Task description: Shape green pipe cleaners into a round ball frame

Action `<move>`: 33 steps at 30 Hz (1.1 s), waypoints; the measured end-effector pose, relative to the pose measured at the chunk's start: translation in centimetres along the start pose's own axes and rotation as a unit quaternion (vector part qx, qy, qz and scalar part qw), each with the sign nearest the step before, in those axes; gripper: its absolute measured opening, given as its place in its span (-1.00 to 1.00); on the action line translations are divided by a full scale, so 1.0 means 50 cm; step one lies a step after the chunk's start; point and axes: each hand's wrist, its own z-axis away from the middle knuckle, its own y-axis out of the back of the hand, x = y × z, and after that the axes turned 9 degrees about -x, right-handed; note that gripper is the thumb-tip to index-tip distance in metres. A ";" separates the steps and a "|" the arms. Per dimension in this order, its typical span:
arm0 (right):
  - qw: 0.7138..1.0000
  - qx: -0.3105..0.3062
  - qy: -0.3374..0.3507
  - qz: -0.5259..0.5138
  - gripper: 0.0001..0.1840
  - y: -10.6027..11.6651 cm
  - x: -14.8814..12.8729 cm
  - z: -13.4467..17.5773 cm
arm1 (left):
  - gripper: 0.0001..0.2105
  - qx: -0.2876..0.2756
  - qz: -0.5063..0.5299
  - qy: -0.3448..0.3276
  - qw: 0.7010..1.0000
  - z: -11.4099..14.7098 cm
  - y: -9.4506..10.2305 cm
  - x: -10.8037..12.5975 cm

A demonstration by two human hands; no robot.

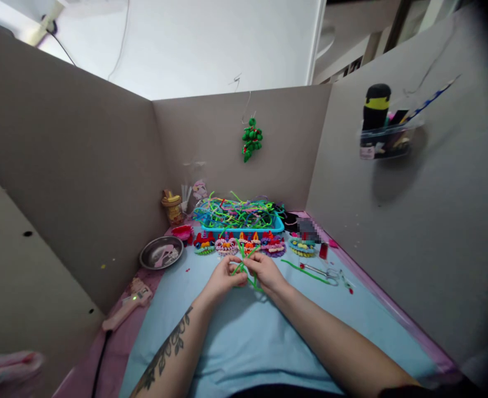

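Observation:
Bright green pipe cleaners (pixel 252 283) cross one another between my two hands, above the light blue cloth. My left hand (pixel 226 276) is closed on them, thumb and fingers pinching from the left. From the right my right hand (pixel 265 271) pinches the same green stems, its fingertips close to the left ones. Some ends stick up above the fingers and others hang below. Just how the stems are twisted together is partly hidden by the fingers. A single loose green pipe cleaner (pixel 305 272) lies on the cloth to the right of my right hand.
Behind my hands stand several colourful pipe-cleaner figures (pixel 250 243) in front of a blue tray (pixel 244 231) heaped with stems. Scissors (pixel 330 275) lie at right. At left are a metal bowl (pixel 146 258) and a pink glue gun (pixel 128 307). Grey panels (pixel 210 138) enclose the table.

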 end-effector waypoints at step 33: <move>0.998 0.031 0.059 0.000 -0.65 0.017 -0.020 -0.006 | -0.48 -0.034 0.027 0.014 0.999 0.006 0.004 0.003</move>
